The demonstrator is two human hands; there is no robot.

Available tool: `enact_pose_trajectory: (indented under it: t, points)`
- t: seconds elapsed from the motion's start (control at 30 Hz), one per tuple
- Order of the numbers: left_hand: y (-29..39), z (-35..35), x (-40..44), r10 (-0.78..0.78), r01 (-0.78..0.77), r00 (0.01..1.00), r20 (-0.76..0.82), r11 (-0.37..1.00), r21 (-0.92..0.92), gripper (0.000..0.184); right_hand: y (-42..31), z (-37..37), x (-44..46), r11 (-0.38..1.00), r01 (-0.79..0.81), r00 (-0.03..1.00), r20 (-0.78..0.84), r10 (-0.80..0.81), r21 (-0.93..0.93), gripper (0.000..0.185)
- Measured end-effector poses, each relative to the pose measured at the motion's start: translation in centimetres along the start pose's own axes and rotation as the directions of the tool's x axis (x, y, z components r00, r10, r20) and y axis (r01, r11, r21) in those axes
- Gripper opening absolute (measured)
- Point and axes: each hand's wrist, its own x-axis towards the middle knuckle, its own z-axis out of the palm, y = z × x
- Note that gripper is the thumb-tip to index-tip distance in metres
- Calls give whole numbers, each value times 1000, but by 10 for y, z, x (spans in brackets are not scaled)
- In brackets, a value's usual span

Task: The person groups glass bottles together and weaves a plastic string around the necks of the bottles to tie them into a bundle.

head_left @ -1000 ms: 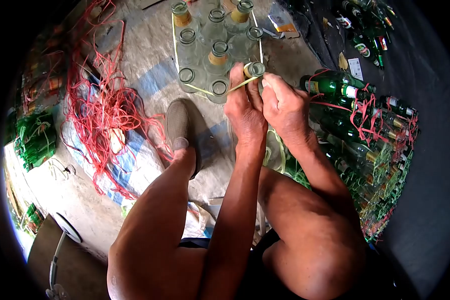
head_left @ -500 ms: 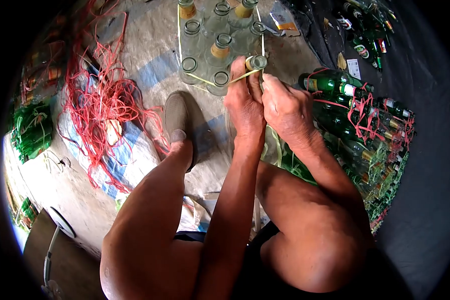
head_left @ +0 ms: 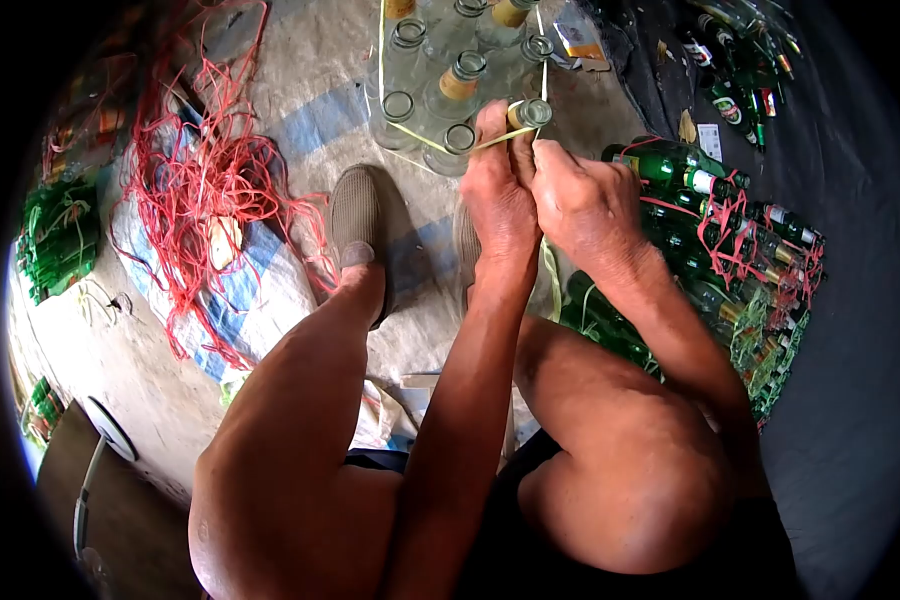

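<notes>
A cluster of clear glass bottles point(head_left: 460, 85), some with orange-yellow neck labels, stands upright at the top of the view. Pale yellow plastic twine point(head_left: 515, 134) runs around the cluster near its necks. At the near right corner, my left hand point(head_left: 500, 195) is closed on the twine, its index finger stretched up beside the corner bottle point(head_left: 532, 113). Pressed close beside it, my right hand point(head_left: 582, 200) is closed in a fist on the twine. A loose tail of twine point(head_left: 550, 275) hangs below the hands. My fingertips are partly hidden.
Tangled red twine point(head_left: 210, 170) lies on a blue-and-white sheet to the left. Green bottles point(head_left: 675, 165) tied with red string are stacked on the right, with more on a dark sheet point(head_left: 830, 330). My shoe point(head_left: 358, 215) is just below the clear bottles.
The view has shifted slightly, so the bottles appear farther right and a little higher. My hands keep their closed hold at the same corner, with only slight movement.
</notes>
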Motion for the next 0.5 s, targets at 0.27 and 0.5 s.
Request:
enact_pose_trajectory:
  t: [0.27,0.5]
  points:
    - [2,-4,1,-42,43,998,37,999,-19,17,0,-26,45,885,396,896,311,-316,-243,27]
    - [-5,-2,2,79,-78,997,-19,996,43,17,-2,-38,84,650,737,653,439,-616,-185,13]
